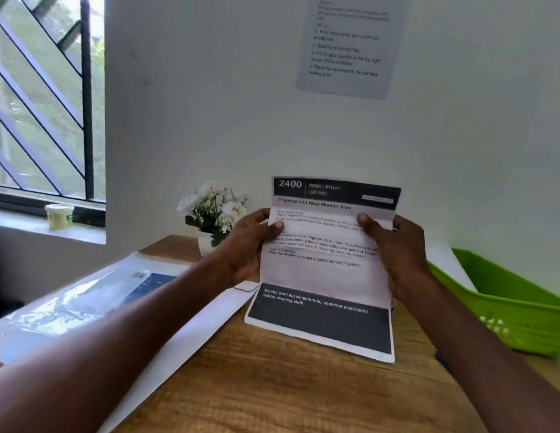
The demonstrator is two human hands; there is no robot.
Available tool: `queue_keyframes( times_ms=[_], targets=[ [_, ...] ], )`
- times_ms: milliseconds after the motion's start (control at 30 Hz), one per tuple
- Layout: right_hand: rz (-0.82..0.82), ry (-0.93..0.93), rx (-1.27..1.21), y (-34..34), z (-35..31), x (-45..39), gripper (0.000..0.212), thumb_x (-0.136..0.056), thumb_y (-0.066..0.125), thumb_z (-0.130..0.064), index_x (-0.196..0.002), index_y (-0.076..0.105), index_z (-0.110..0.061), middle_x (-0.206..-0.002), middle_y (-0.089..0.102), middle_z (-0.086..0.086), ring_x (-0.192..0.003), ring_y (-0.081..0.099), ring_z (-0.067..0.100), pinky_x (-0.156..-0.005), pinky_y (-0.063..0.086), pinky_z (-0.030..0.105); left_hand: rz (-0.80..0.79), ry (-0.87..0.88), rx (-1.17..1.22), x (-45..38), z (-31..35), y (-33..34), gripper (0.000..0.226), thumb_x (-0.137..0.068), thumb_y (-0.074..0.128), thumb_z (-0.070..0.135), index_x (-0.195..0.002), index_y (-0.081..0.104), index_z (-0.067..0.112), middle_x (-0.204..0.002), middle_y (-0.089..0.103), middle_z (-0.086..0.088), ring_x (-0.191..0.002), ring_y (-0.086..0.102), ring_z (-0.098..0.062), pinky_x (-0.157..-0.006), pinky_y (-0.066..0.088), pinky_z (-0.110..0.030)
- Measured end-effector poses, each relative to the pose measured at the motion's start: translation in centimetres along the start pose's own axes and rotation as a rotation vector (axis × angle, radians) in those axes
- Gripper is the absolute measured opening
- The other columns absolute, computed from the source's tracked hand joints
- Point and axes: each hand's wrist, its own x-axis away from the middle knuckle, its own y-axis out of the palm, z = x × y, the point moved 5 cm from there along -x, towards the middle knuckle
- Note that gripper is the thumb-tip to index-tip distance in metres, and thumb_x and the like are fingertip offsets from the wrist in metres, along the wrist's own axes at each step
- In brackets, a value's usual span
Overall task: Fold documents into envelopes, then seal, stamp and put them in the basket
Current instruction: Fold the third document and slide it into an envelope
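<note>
Thin, floppy sheet [325, 270] looks light; left hand [247, 248] and right hand [397, 248] pinch its side edges, thumbs in front.

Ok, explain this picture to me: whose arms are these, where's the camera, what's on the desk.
There is no machine here: a person wears a camera on the head, looking forward and down at their own arms. Both hands hold one printed document upright over the wooden desk; the left hand pinches its left edge, the right hand its right edge. The sheet shows fold creases. On the desk lie a plastic-wrapped packet, white paper, a potted white flower and a green basket. An instruction sheet hangs on the wall.
</note>
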Motion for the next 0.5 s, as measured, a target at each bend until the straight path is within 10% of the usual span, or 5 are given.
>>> queue_keyframes(
  times_ms=[100,267,500],
  targets=[
    [-0.065,0.002,-0.032,-0.1,0.6,-0.3,0.012,-0.082,0.086,-0.021,-0.079,0.075,-0.017,-0.072,0.077,-0.009,-0.056,0.068,0.0,-0.051,0.05,0.013,0.0,-0.02,0.029,0.2,0.5,0.8,0.046,-0.098,0.068,0.019,-0.14,0.058,0.003,-0.131,0.069,-0.025,-0.12,0.067,-0.045,-0.1,0.054,-0.062],
    [-0.142,0.152,-0.164,-0.4,0.6,-0.1,0.022,-0.081,0.086,-0.026,-0.09,0.078,-0.008,-0.091,0.079,0.012,-0.088,0.076,0.032,-0.084,0.062,0.048,0.118,-0.02,0.0,0.7,1.2,1.1,0.025,-0.095,0.072,0.027,-0.112,0.072,0.008,-0.113,0.075,-0.026,-0.09,0.077,-0.038,-0.073,0.063,-0.055],
    [-0.222,0.331,-0.363,-0.4,0.5,0.7,0.046,-0.08,0.083,-0.014,-0.117,0.068,0.01,-0.111,0.073,0.027,-0.107,0.07,0.044,-0.096,0.055,0.059,0.182,0.051,0.009,1.6,3.3,1.4,0.041,-0.086,0.078,0.024,-0.12,0.064,0.005,-0.129,0.066,-0.034,-0.119,0.064,-0.052,-0.102,0.048,-0.072]
  ],
)
